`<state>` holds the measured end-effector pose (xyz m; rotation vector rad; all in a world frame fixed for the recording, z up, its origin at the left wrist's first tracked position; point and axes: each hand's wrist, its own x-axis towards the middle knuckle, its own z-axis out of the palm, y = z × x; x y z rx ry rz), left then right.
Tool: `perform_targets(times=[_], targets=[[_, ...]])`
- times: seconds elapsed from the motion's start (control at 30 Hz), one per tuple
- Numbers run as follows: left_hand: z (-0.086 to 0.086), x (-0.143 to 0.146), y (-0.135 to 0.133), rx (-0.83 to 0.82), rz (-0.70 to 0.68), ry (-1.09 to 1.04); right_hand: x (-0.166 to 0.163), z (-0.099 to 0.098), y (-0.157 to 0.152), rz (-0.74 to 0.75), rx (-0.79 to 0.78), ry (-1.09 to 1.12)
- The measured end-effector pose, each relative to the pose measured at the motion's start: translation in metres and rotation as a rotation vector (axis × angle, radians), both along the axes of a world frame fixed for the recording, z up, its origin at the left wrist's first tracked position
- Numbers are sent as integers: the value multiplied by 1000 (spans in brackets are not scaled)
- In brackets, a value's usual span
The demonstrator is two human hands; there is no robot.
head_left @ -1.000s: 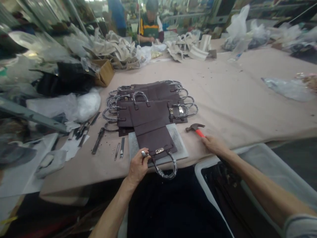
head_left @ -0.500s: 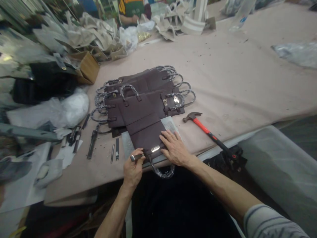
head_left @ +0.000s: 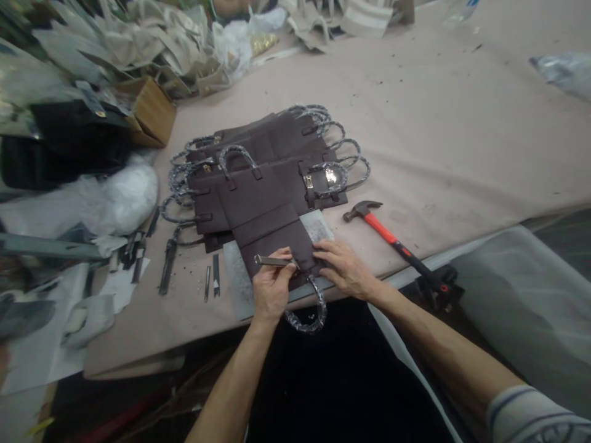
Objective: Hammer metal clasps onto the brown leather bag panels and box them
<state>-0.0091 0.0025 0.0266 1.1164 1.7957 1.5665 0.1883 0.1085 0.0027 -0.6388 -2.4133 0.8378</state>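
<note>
A dark brown leather bag panel (head_left: pixel 268 216) with a plastic-wrapped handle (head_left: pixel 318 314) lies at the table's front edge, over a grey slab (head_left: pixel 237 280). My left hand (head_left: pixel 272 289) is closed around a short metal punch (head_left: pixel 268 261), its tip end at the panel near the handle's base. The left fingers and tool hide most of the metal plate there. My right hand (head_left: pixel 344 271) rests open, fingertips on the panel's right edge. Right of it lies a claw hammer (head_left: pixel 385 234) with a red and black handle.
More brown panels (head_left: pixel 263 144) with wrapped handles lie stacked behind. Left of the slab are a thin metal rod (head_left: pixel 207 284), a dark flat strip (head_left: pixel 216 275) and a dark tool (head_left: pixel 168 267). A cardboard box (head_left: pixel 150 111) and plastic bags (head_left: pixel 132 191) crowd the left side.
My left hand has moved right with the punch, from the panel's left corner to over the metal plate. My right hand has shifted slightly right. The camera view has tilted down.
</note>
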Motion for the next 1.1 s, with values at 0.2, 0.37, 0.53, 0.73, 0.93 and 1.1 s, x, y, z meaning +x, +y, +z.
perform_targets(times=[0.2,0.37,0.53,0.73,0.93,1.1], targets=[[-10,6,8,-22,-15,27,-3,-14,-3,-31,-20,111],[-12,5,7,-55,-21,56,-3,-18,-2,-42,-46,171],[-8,7,9,-22,-74,100,-2,-19,-3,-56,-80,210],[-8,9,9,-9,-96,150,-2,-19,-3,-63,-108,230],[-8,10,5,78,-143,265,-1,-19,-4,-73,-138,255],[-6,10,4,48,-160,321,-3,-19,-4,-79,-144,273]])
